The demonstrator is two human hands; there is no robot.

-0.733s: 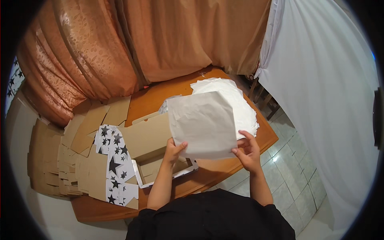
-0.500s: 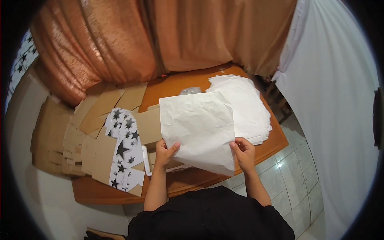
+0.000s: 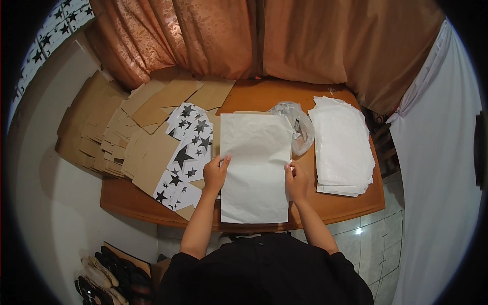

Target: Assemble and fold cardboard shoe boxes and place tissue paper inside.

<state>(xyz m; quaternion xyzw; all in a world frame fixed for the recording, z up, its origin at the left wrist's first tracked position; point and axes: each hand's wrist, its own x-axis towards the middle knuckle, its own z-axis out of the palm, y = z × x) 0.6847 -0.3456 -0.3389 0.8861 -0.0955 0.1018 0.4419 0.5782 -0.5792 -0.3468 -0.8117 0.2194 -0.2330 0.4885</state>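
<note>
Head view: the step in hand looks like holding a white paper sheet [image 3: 255,173] flat by its sides, at the centre of the frame. The left hand [image 3: 216,174] pinches its left edge, thumb on top; the right hand [image 3: 296,182] pinches the right edge. The next move seems to call for even tension, since the thin sheet could crease. Its lower edge appears near the front rim of the table [image 3: 335,206]. To the right, a strip of wood separates it from the stack of white sheets [image 3: 341,147]; a plastic bag [image 3: 305,133] crowds its upper right corner, and star-printed card [image 3: 183,157] lies close left.
</note>
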